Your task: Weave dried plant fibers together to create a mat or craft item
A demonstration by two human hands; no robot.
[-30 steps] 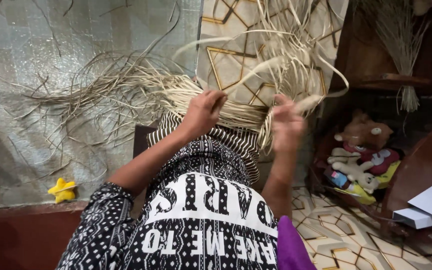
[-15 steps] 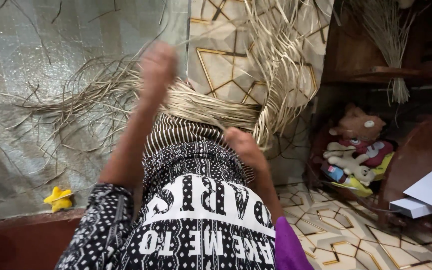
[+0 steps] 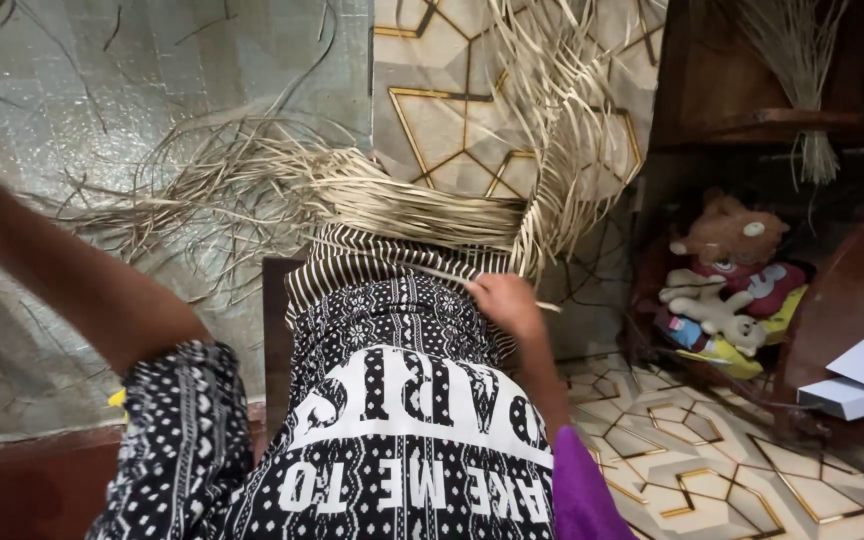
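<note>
Woven strip across knee at 12 o'clock: short band done, long loose straw ends unwoven. Right hand pinching one straw at 1 o'clock. Left hand off frame, state unknowable.

Pale straw-coloured woven strips at frame centre, black-and-white patterned garment below, striped black-and-cream cloth between, cream floor tiles with gold geometric lines lower right.

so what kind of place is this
Probably a room in a home, used for weaving: patterned floor tiles, soft toys piled in a corner, and a half-woven straw mat with loose strands.
</note>
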